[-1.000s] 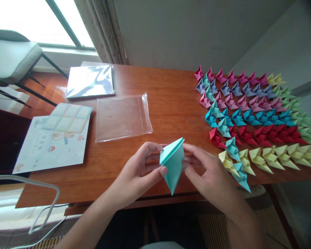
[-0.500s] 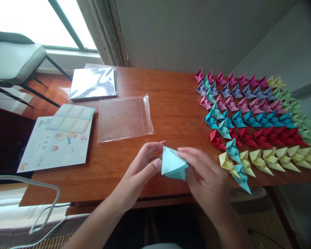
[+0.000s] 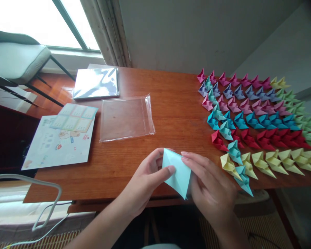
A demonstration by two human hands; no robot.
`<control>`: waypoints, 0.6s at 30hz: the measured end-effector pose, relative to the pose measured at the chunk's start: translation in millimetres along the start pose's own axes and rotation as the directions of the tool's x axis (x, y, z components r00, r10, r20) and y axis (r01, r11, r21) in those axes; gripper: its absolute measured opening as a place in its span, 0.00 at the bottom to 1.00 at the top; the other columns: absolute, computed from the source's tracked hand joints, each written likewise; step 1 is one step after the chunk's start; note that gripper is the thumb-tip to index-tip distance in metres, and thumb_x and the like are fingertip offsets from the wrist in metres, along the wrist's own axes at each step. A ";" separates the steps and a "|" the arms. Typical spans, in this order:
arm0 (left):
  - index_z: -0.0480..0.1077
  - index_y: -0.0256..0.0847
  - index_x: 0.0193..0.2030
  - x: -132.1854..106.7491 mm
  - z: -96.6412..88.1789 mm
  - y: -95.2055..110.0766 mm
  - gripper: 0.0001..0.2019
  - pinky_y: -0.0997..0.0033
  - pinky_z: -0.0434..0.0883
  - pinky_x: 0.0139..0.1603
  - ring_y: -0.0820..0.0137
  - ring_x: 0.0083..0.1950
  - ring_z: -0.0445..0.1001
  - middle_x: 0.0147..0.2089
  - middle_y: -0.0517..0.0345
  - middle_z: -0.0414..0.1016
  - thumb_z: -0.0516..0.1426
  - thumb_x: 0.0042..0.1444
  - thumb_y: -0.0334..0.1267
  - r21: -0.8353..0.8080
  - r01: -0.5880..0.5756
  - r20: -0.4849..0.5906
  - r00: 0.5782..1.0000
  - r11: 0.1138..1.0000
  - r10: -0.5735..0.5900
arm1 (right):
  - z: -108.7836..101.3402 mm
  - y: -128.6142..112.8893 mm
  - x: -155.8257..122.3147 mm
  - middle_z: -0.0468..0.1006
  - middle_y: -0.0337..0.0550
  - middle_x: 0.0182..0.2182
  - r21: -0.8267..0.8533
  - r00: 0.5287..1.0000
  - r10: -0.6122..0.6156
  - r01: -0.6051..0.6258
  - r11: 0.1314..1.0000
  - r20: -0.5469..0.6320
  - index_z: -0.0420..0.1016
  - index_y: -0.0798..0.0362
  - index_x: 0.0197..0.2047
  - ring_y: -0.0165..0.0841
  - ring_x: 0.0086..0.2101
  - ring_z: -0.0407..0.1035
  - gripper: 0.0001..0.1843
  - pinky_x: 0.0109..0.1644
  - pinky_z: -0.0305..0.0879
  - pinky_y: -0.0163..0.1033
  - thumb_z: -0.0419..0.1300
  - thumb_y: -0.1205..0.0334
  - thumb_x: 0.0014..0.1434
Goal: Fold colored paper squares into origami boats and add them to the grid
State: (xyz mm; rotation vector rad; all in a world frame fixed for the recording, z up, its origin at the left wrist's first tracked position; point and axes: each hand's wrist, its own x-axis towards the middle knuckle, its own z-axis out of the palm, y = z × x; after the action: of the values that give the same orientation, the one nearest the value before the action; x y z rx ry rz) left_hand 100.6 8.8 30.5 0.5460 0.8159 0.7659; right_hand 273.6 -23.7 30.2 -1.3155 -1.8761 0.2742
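Note:
Both my hands hold a folded light-blue paper piece (image 3: 178,171) just above the front edge of the wooden table (image 3: 171,103). My left hand (image 3: 147,180) pinches its left side, thumb pressed on top. My right hand (image 3: 209,185) grips its right side with the fingers laid over the fold. The paper shows as a flat diamond with one point hanging down past the table edge.
Rows of folded paper shapes (image 3: 256,121) in pink, purple, blue, red, yellow and green fill the right of the table. An empty clear plastic sleeve (image 3: 125,117), a shiny packet (image 3: 96,83) and printed sheets (image 3: 63,136) lie at the left. A grey chair (image 3: 15,58) stands by the window.
The paper went from a tall upright kite shape to a squashed fold, and now lies flatter as a diamond. Both hands dropped slightly toward the table edge.

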 end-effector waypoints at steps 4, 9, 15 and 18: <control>0.72 0.38 0.46 2.3 -4.5 -3.7 0.14 0.72 0.68 0.45 0.69 0.44 0.70 0.41 0.57 0.74 0.67 0.56 0.38 0.124 -0.055 -0.030 0.998 0.991 0.059 | -6.4 -1.4 -0.5 0.81 0.44 0.51 0.130 0.991 0.131 -0.132 0.983 0.012 0.76 0.44 0.56 0.38 0.51 0.76 0.25 0.56 0.74 0.45 0.55 0.78 0.61; 0.72 0.39 0.44 0.5 -9.8 -6.2 0.12 0.73 0.69 0.39 0.70 0.39 0.69 0.38 0.58 0.74 0.65 0.58 0.41 0.365 -0.145 -0.019 0.987 0.920 0.163 | -14.7 2.1 2.0 0.81 0.44 0.50 0.280 0.924 0.372 -0.381 0.881 0.086 0.78 0.45 0.51 0.40 0.50 0.76 0.16 0.52 0.74 0.46 0.54 0.69 0.67; 0.73 0.40 0.41 -6.0 -6.5 0.0 0.03 0.74 0.68 0.38 0.71 0.34 0.71 0.34 0.60 0.76 0.60 0.61 0.35 0.708 -0.262 0.099 0.956 0.656 0.276 | -15.5 2.1 21.3 0.81 0.44 0.44 0.294 0.872 0.402 -0.476 0.829 0.278 0.79 0.48 0.46 0.38 0.45 0.75 0.07 0.49 0.73 0.42 0.60 0.61 0.66; 0.74 0.40 0.41 -7.0 -3.7 2.2 0.04 0.75 0.67 0.35 0.72 0.33 0.70 0.33 0.61 0.76 0.59 0.61 0.33 0.749 -0.286 0.131 0.948 0.598 0.289 | -11.4 0.0 27.4 0.80 0.41 0.39 0.311 0.892 0.322 -0.419 0.853 0.319 0.78 0.48 0.44 0.34 0.40 0.74 0.05 0.45 0.71 0.38 0.62 0.62 0.65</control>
State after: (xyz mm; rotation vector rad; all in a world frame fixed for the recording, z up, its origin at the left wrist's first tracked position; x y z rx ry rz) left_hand 93.7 5.3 33.0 1.4826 1.0654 0.6875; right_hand 278.3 -3.0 51.0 -1.4151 -1.6421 1.0008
